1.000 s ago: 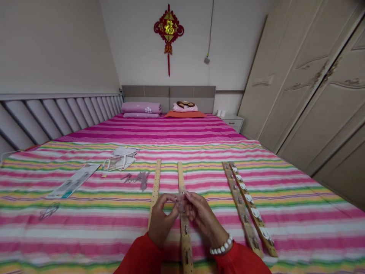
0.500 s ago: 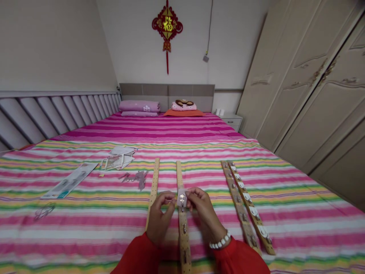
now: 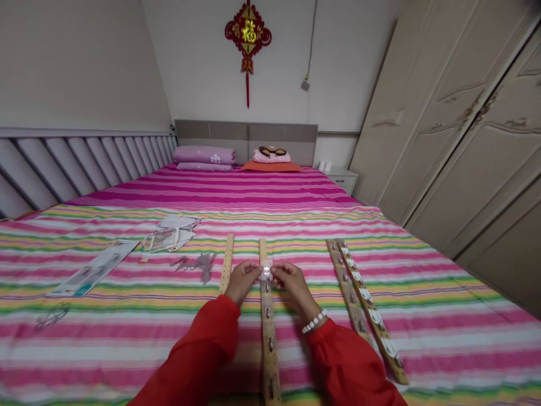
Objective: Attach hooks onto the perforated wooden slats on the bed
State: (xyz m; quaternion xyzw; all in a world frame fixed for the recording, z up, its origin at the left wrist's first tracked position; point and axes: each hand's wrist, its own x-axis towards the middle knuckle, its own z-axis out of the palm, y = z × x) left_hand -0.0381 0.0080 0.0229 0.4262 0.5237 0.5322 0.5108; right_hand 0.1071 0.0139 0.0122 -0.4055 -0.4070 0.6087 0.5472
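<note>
At lower centre of the frame, the left hand [image 3: 242,282] and the right hand [image 3: 295,285] meet over a small metal adhesive hook [image 3: 266,273] with a pale backing patch. It sits at the far part of a perforated wooden strip [image 3: 267,338] that lies lengthwise on a bed with a pink-and-green striped cover [image 3: 443,338]. Both hands are almost closed, their fingertips pinching the hook from either side and partly hiding it. It looks light and stiff, with a thin backing that may be fiddly, so the patch edges seem the safest hold. Another perforated strip [image 3: 227,264] lies just left of the hands. Two strips with white-backed hooks [image 3: 359,299] lie at right, and a printed packaging card [image 3: 95,268] and loose metal hooks [image 3: 196,266] lie left of centre.
</note>
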